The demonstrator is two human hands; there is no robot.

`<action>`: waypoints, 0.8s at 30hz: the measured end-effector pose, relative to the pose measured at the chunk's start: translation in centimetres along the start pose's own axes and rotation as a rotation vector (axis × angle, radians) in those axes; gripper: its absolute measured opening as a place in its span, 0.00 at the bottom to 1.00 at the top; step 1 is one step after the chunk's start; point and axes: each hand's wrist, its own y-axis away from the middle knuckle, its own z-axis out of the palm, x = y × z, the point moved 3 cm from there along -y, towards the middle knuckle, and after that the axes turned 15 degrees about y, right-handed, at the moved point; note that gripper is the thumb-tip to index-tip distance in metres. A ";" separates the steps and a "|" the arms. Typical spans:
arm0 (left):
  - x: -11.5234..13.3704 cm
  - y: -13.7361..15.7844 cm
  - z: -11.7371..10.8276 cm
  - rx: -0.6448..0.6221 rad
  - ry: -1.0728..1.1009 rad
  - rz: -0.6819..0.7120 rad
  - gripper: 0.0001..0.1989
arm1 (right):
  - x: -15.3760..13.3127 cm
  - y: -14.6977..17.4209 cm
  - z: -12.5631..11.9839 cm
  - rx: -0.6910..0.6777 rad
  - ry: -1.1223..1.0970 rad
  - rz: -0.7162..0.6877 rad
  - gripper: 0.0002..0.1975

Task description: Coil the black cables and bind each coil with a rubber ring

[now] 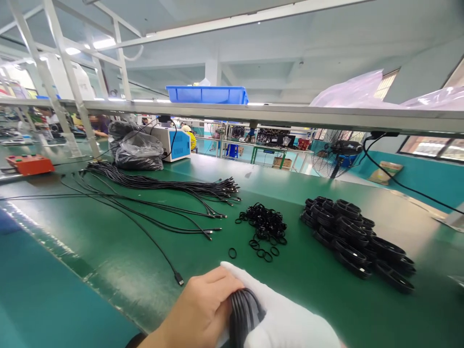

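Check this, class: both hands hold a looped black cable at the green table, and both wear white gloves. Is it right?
Not quite: only the right hand wears a white glove; the left hand is bare, as the head view shows. Both do hold the looped black cable at the green table.

teal wall [438, 176] | teal floor [43, 295] | green table [119, 256] | windows [427, 147] right | ceiling lights [104, 43] lit

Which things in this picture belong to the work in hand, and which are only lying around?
Belonging, it seems:
coiled cable between left hand and right hand
long loose cables
small black rings
pile of coils

Probably just around:
blue tray
pinkish plastic
fan
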 end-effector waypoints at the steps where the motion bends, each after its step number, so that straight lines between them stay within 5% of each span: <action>1: -0.1 0.0 0.1 0.002 0.001 -0.016 0.15 | 0.0 -0.4 0.1 0.008 -0.046 0.010 0.22; 6: -0.8 0.1 0.1 0.085 -0.010 -0.169 0.15 | -0.5 -1.1 0.7 -0.013 -0.126 0.080 0.21; 14: -1.2 -0.2 0.1 0.188 0.430 -0.548 0.10 | -0.1 -0.9 1.3 -0.020 -0.166 0.197 0.10; 20: -1.1 -0.9 0.2 0.161 0.058 -0.613 0.04 | 1.2 -0.8 1.5 0.004 -0.173 0.248 0.11; 24: -0.9 -1.1 0.0 0.143 0.023 -0.506 0.07 | 1.3 -1.0 1.6 0.013 -0.218 0.210 0.13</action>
